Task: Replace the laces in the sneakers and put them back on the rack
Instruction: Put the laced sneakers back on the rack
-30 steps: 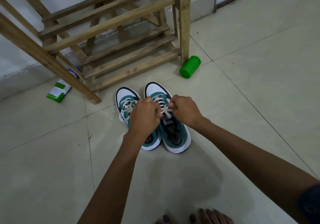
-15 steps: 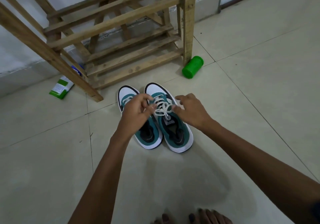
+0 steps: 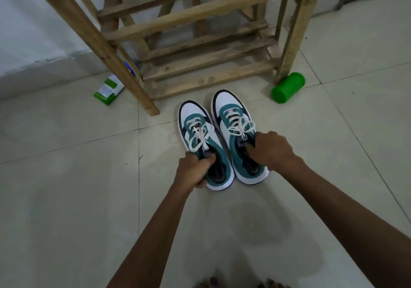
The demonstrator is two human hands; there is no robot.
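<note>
On the tiled floor (image 3: 66,176), far left beside the rack's leg, a green-and-white packet (image 3: 108,91) is seen. The wooden shoe rack (image 3: 200,74) stands at the far side, its low slats just beyond the toes of the pair.

The left sneaker (image 3: 201,143) rests on the floor, laced and tied in a bow. Its collar and near side are gripped by the left hand (image 3: 192,172), thumb over the tongue edge and fingers curled under the outer side. Just beside it, touching or nearly so, the right sneaker (image 3: 238,136) is likewise laced and tied; the right hand (image 3: 272,150) is curled round its collar, fingers tucked into the opening. A green cylindrical container (image 3: 288,87) lies far right against the rack's post.

The sneakers are judged light, with soft uppers and stiffer soles; the collar near the heel gives a firm hold without disturbing the bows, which could loosen if snagged.

Half a second earlier both hands were at the right sneaker's bow; now one shoe is held by each, so lifting to the rack appears next.
</note>
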